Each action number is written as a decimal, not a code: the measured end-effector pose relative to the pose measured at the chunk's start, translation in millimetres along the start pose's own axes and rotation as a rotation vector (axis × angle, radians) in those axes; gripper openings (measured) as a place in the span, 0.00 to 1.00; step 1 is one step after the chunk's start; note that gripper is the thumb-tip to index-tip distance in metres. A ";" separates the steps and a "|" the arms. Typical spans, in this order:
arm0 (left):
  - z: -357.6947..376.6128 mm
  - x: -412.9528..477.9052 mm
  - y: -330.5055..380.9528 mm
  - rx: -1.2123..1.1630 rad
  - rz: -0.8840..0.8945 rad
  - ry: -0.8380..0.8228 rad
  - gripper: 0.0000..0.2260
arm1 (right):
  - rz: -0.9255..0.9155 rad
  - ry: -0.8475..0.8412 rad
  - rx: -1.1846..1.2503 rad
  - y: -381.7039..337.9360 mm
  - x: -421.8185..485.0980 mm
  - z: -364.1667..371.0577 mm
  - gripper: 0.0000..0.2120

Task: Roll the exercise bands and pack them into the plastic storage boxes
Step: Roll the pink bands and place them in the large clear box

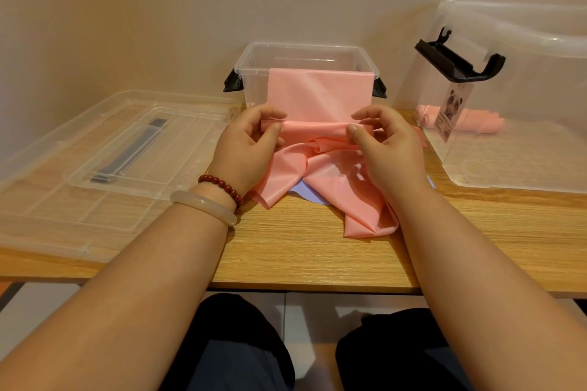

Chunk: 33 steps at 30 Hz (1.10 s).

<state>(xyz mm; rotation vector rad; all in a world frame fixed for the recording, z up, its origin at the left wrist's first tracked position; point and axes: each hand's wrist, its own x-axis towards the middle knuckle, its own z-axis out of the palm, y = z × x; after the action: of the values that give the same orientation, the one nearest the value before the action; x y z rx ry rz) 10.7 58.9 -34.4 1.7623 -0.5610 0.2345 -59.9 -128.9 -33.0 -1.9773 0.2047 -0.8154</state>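
both hands are on the pink band (pixel 318 95), just in front of the small box (pixel 254 70). the left hand (pixel 251 144) pinches one end of a thin roll between thumb and fingertips, and the right hand (pixel 386 144) pinches the other end the same way. so both are grasping the band, neither is released.

the band's far end hangs over the front rim of the small box and down its front wall. the roll sits at the foot of that wall. the rest lies in a loose crumpled heap in front of the box, on the table (pixel 301 257).

this roll looks only begun: it is slim, and most of the band is still flat or heaped. a purple band (pixel 306 193) peeks out under the heap, unrolled as far as it shows.

to the right of the small box a big box (pixel 540 79) lies on its side with pink rolls (pixel 476 124) inside, so some packing seems done. how many rolls there are i cannot tell. apart from the draped end, the small box looks empty through its clear walls.

two clear lids (pixel 133 136) lie to the left of the small box, both off. left to do, by my reckoning: finish this roll, pack it, roll the purple one, then close up.
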 end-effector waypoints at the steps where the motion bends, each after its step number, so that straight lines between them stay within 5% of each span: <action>1: -0.1 0.1 0.1 0.013 0.000 -0.001 0.09 | 0.001 0.002 0.010 0.2 -0.3 0.1 0.06; 14: -1.3 1.7 -1.1 0.086 0.001 0.013 0.07 | -0.020 -0.011 -0.068 -1.9 0.6 0.9 0.01; 33: -1.5 1.2 -1.4 0.048 0.045 0.008 0.08 | 0.001 0.064 0.038 -5.1 -1.3 -1.4 0.08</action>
<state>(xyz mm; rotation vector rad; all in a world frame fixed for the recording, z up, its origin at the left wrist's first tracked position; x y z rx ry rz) 12.7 60.3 -34.7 1.7958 -0.5940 0.2889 -62.6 -126.6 -28.9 -1.9165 0.2264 -0.8764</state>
